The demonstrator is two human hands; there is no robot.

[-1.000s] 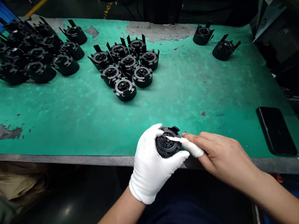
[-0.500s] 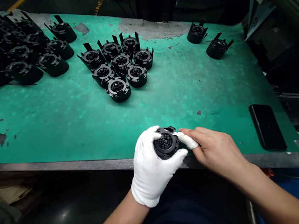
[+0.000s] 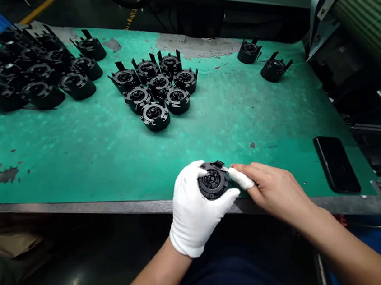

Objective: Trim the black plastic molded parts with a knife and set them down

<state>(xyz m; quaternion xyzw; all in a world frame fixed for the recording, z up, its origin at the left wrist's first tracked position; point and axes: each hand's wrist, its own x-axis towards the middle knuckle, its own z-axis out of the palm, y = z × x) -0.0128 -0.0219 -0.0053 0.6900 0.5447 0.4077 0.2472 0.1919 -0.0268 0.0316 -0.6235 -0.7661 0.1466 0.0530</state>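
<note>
In my left hand (image 3: 197,205), which wears a white glove, is a round black plastic housing (image 3: 213,181). Its ringed face points up, and the gloved fingers and thumb wrap around its sides. My right hand (image 3: 269,179) is bare apart from a white covering on one finger. It is closed on a small blade (image 3: 225,169), whose thin shiny tip meets the housing's rim beside a raised tab. The rest of the blade is hidden in the fingers.
Several similar black housings (image 3: 155,114) stand grouped mid-table, with a bigger cluster (image 3: 42,92) at the left. Two more housings (image 3: 273,68) sit at the far right. A black phone (image 3: 336,163) lies near the right edge of the green table (image 3: 111,169). Machinery (image 3: 361,15) flanks the right side.
The view has shifted slightly. Both hands keep nearly the same pose around the housing, and the blade's tip now shows more clearly at the rim.
</note>
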